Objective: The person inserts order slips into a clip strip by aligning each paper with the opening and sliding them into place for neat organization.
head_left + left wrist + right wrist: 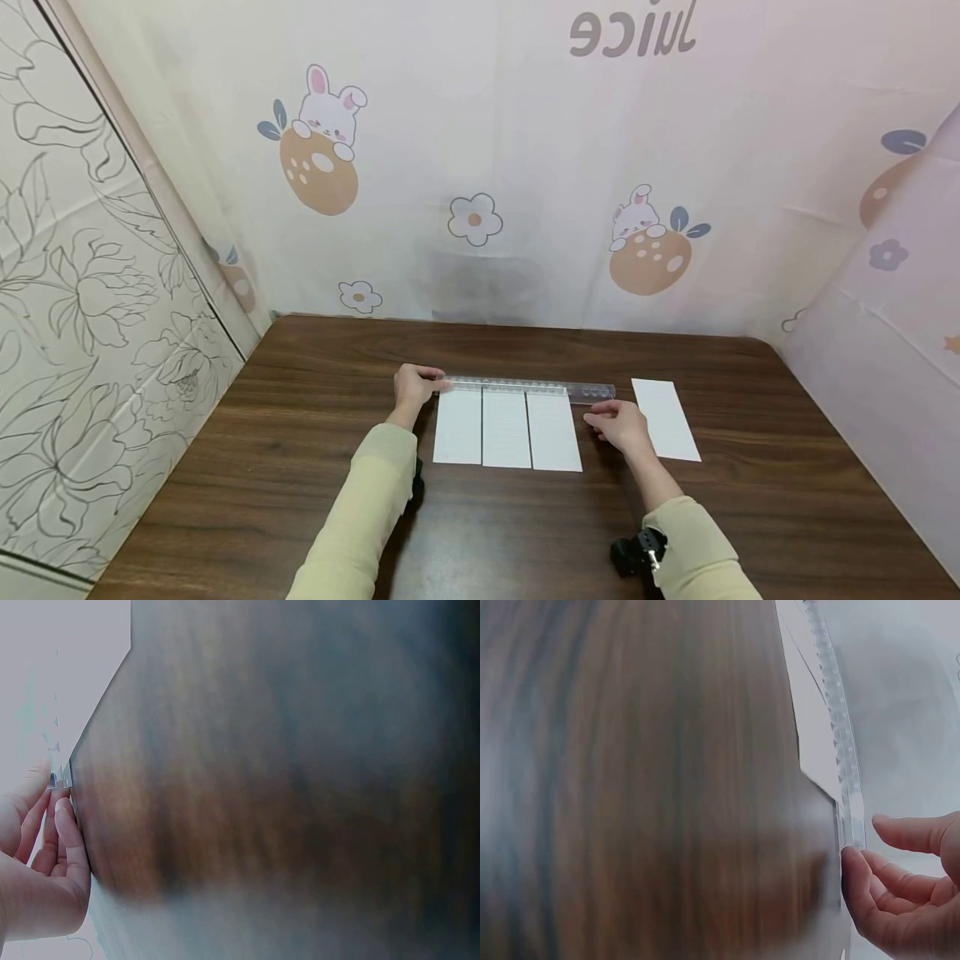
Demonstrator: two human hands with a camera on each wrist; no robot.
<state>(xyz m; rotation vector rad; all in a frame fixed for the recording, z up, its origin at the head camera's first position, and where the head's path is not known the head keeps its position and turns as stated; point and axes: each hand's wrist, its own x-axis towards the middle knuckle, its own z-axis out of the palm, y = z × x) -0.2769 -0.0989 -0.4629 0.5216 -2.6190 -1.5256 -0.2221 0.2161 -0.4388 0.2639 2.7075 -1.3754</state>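
A clear plastic strip (pixel 536 387), ruler-like with a row of rounded marks, lies across the top edges of three white paper cards (pixel 504 429) set side by side. My left hand (pixel 417 387) pinches its left end between thumb and fingers; in the left wrist view the end of the strip (pixel 61 780) shows at the fingertips. By the other end is my right hand (pixel 621 423), fingers bent and thumb held apart. In the right wrist view, its fingers (pixel 859 881) are at the strip's end and the thumb does not press on it.
A fourth white card (pixel 666 419) lies apart, just right of my right hand. Everything rests on a dark brown wooden table (pixel 510 533). A printed curtain (pixel 487 150) hangs behind the table's far edge, with patterned panels at both sides.
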